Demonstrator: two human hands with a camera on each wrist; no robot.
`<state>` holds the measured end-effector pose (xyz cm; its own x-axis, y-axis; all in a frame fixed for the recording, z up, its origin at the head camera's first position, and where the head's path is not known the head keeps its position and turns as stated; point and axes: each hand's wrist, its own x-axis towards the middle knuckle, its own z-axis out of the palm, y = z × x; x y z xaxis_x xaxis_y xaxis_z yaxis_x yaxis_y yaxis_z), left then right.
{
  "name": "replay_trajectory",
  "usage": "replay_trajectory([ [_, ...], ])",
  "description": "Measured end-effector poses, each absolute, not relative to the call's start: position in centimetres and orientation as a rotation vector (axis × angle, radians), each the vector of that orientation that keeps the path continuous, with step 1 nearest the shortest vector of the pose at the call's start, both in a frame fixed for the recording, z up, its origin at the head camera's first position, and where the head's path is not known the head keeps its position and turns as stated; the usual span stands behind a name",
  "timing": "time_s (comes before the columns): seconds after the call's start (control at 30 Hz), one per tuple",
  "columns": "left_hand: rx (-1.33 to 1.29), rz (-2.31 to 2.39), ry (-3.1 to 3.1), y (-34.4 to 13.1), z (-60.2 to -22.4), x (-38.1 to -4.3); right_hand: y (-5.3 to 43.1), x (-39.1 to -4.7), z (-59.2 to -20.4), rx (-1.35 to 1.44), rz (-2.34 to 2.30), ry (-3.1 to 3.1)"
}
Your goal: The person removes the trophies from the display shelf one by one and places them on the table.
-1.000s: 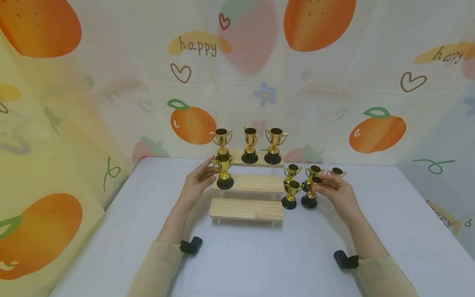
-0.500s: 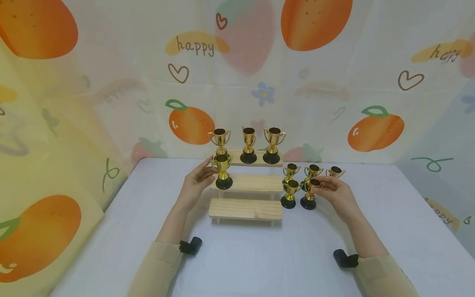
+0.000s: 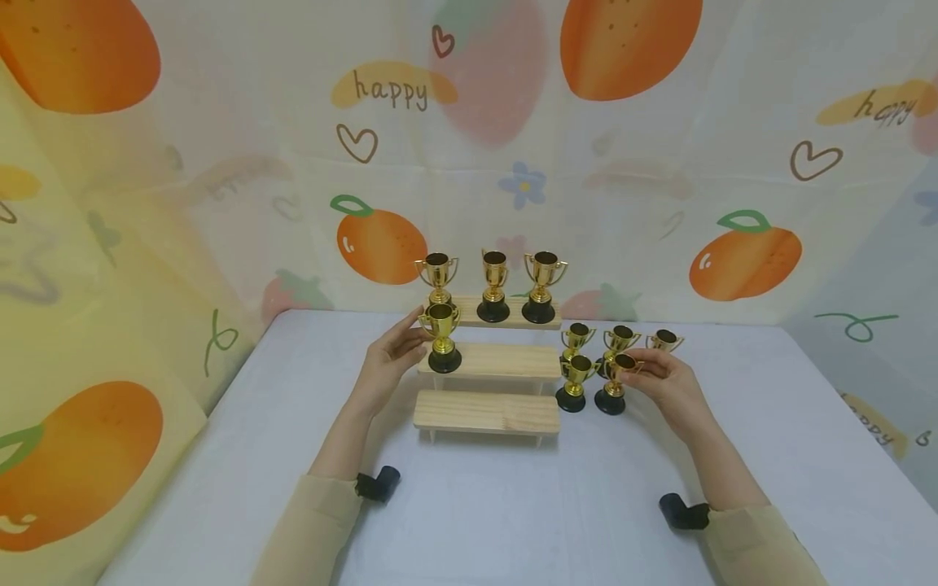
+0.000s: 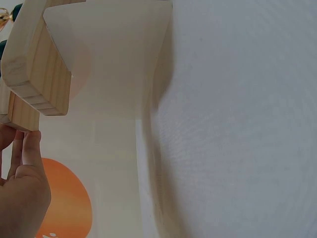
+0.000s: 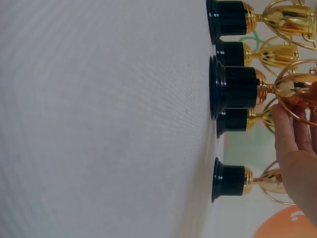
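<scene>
My left hand (image 3: 387,368) is beside the left end of the middle wooden shelf (image 3: 506,358), next to a gold trophy (image 3: 443,334) standing there. Its fingers (image 4: 31,144) look fairly straight at the shelf's end in the left wrist view; whether they touch the trophy is hidden. My right hand (image 3: 670,387) pinches the cup of a copper-toned trophy (image 3: 612,392), upright with its black base at the tabletop. Around it stand gold trophies, among them one to its left (image 3: 574,382) and one behind (image 3: 620,338); another (image 3: 664,338) is partly hidden by the hand.
The back shelf (image 3: 513,314) bears three trophies, one at its left (image 3: 438,273), one mid-shelf (image 3: 494,285) and one at its right (image 3: 543,285). A low bare wooden shelf (image 3: 487,413) stands in front. White cloth (image 3: 513,521) covers the table; a fruit-print curtain (image 3: 293,228) hangs behind.
Both hands hold nearly the same places. The trophy in my right hand sits very slightly lower in view than a second ago.
</scene>
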<state>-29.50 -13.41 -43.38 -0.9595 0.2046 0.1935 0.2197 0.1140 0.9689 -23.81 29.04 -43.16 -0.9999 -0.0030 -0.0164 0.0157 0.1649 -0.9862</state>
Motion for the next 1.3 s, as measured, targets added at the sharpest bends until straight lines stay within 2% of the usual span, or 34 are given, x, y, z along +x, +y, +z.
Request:
replay_trajectory([
  [1.3, -0.475, -2.046, -2.306, -13.32, -43.56, -29.54, 29.07, -23.61, -42.96, 0.018, -1.88, 2.543],
])
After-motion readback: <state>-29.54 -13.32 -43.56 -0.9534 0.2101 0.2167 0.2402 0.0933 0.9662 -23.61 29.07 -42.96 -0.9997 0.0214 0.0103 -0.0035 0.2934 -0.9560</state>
